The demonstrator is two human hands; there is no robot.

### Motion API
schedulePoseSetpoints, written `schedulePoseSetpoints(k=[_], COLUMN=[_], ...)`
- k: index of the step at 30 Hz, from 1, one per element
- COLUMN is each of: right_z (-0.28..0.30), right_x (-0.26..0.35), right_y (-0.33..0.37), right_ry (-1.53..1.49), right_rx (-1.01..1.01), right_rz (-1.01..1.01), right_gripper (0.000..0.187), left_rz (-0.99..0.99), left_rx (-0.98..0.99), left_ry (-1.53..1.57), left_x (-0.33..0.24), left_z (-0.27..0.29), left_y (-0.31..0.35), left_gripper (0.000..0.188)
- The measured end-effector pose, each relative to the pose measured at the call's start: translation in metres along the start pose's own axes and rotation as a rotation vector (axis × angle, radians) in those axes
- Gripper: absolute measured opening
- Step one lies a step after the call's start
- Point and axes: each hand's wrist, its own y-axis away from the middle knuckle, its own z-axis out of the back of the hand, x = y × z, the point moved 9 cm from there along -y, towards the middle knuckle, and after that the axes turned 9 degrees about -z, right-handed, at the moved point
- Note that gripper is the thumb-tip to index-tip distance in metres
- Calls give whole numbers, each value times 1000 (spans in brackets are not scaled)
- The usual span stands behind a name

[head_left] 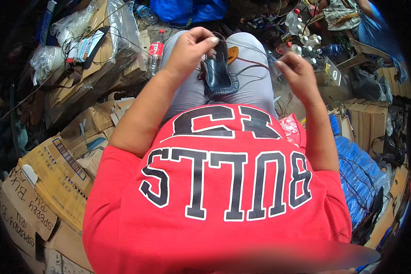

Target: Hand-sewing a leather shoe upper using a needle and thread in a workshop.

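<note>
A black leather shoe (pixel 218 75), its edge gathered in puckers, rests on my lap between my thighs. Over the far end of it is my left hand (pixel 197 43), thumb and fingers pinched on a thin dark thread. That thread (pixel 246 46) runs across to my right hand (pixel 297 72), which is held off to the right of my knee, its fingers closed on the thread's other part. Beside the shoe lies an orange-yellow piece (pixel 233 55), partly hidden. A brown strap or cord (pixel 249 64) curves over my right thigh.
A plastic bottle with a red cap (pixel 155 54) stands left of my knee. Several small bottles (pixel 308 43) sit at the far right. Cardboard boxes (pixel 55 169) crowd my left side. A blue plastic sheet (pixel 358 176) lies at right; a blue bag (pixel 187 11) is ahead.
</note>
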Motion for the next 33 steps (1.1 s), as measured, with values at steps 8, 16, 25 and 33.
schedulePoseSetpoints(k=[8,16,25,33], right_z=[44,51,-6,-49], right_x=[-1,5,40,47], right_y=[4,-2,8,14], right_ry=[-451,-1022,-544,-249], right_rx=[-83,10,105,168], right_rz=[-20,134,68,64], right_gripper=[14,13,10,22], left_rz=[74,98,135,275], left_rx=[65,102,69,-1], left_ry=[152,197,221,386], left_x=[13,12,17,23], left_z=[-12,-24,-25,-27], left_y=[15,17,21,29], left_gripper=[11,14,17,19])
